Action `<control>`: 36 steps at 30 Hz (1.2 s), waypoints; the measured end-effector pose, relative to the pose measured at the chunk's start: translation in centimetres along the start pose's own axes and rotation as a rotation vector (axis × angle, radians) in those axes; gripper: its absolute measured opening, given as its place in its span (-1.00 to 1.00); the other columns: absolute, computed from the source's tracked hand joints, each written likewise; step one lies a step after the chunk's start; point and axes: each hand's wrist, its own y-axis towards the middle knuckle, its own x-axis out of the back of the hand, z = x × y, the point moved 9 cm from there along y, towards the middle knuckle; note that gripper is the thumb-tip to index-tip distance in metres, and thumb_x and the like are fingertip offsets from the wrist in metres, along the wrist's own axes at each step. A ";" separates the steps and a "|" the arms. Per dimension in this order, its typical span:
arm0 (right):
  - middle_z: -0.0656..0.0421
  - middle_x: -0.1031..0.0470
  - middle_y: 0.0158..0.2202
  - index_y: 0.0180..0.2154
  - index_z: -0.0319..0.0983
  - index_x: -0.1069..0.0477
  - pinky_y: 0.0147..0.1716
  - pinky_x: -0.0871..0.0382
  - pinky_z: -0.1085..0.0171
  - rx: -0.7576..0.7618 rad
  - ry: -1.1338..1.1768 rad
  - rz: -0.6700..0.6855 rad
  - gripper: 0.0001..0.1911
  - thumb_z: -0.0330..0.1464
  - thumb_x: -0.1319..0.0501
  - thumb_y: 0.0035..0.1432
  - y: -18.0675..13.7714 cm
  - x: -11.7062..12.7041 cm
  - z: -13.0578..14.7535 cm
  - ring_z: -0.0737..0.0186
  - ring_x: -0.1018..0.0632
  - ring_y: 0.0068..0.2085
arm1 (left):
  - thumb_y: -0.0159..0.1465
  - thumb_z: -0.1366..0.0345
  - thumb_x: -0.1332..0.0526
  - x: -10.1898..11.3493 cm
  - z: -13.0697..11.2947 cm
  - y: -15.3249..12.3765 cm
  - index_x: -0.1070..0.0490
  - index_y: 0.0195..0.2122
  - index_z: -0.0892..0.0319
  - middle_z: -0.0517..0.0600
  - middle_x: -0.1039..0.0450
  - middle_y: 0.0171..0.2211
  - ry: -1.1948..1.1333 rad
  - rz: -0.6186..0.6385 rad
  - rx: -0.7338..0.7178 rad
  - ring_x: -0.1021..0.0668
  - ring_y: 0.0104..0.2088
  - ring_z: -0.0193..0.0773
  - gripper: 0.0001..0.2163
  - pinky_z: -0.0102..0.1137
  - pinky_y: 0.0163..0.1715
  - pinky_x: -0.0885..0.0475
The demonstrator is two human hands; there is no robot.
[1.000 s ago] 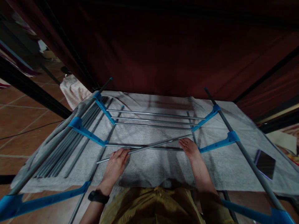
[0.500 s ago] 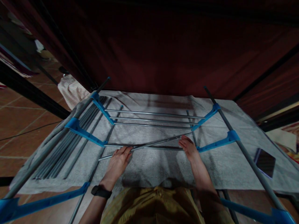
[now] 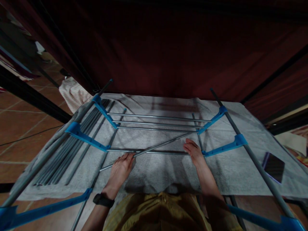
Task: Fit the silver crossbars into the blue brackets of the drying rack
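A drying-rack frame of grey metal rods and blue plastic brackets [image 3: 86, 138] lies on a grey towel [image 3: 158, 166]. My left hand [image 3: 120, 170] is closed round the near end of a loose grey rod [image 3: 154, 147] that lies slantwise across the frame. My right hand [image 3: 193, 150] rests beside the right blue bracket [image 3: 222, 148], fingers curled on the end of a horizontal rod [image 3: 146, 151] seated in the left bracket. Three rods [image 3: 156, 123] span the far brackets.
A bundle of spare grey rods [image 3: 69, 144] lies on the towel's left part. A dark phone [image 3: 273, 167] lies at the right edge. A dark red curtain [image 3: 168, 51] hangs behind. Tiled floor [image 3: 21, 128] shows at left, more blue brackets near me.
The loose rod's far end has swung away from me, so it lies at a steeper slant. My right hand shifted slightly toward the right bracket.
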 end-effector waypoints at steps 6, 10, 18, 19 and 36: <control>0.16 -0.58 -0.15 -0.25 -0.13 -0.54 -0.10 -0.55 0.08 0.031 -0.090 0.007 -0.56 -0.30 -0.43 -0.32 -0.4 -0.7 0.4 0.11 -0.60 -0.15 | 0.45 0.26 0.06 0.5 -0.3 0.2 -0.48 0.11 0.14 0.12 -0.59 -0.02 0.021 0.051 -0.006 -0.63 -0.12 -0.01 -0.62 -0.16 -0.03 -0.46; 0.17 -0.57 -0.14 -0.26 -0.12 -0.55 -0.12 -0.54 0.13 0.045 -0.092 -0.019 -0.55 -0.25 -0.42 -0.33 -1.1 -1.0 0.8 0.14 -0.58 -0.16 | 0.44 0.25 0.02 0.8 -0.2 0.6 -0.46 0.14 0.14 0.12 -0.59 -0.03 0.032 0.055 0.018 -0.62 -0.12 0.01 -0.63 -0.16 -0.05 -0.46; 0.19 -0.56 -0.15 -0.23 -0.13 -0.55 -0.15 -0.52 0.19 0.088 -0.117 -0.005 -0.57 -0.24 -0.42 -0.27 -1.6 -0.9 1.5 0.20 -0.56 -0.21 | 0.42 0.17 -0.08 0.1 0.8 0.7 -0.42 0.20 0.16 0.16 -0.54 0.06 0.022 0.039 0.036 -0.60 -0.01 0.06 -0.61 -0.09 0.04 -0.43; 0.19 -0.56 -0.15 -0.24 -0.14 -0.55 -0.16 -0.52 0.19 0.093 -0.121 -0.013 -0.58 -0.24 -0.42 -0.26 -1.6 -0.7 1.5 0.20 -0.56 -0.22 | 0.42 0.18 -0.08 0.1 0.9 0.7 -0.43 0.19 0.15 0.16 -0.55 0.06 0.018 0.041 0.045 -0.61 -0.01 0.06 -0.62 -0.10 0.04 -0.43; 0.10 -0.55 -0.13 -0.14 -0.16 -0.51 -0.15 -0.53 0.06 0.281 -0.315 -0.021 -0.54 -0.12 -0.30 -0.11 -1.4 -0.5 3.0 0.09 -0.56 -0.19 | 0.41 0.26 0.01 0.9 3.9 -1.2 -0.52 0.00 0.10 0.10 -0.61 -0.12 -0.183 -0.116 -0.074 -0.62 -0.14 -0.05 -0.68 -0.18 -0.11 -0.48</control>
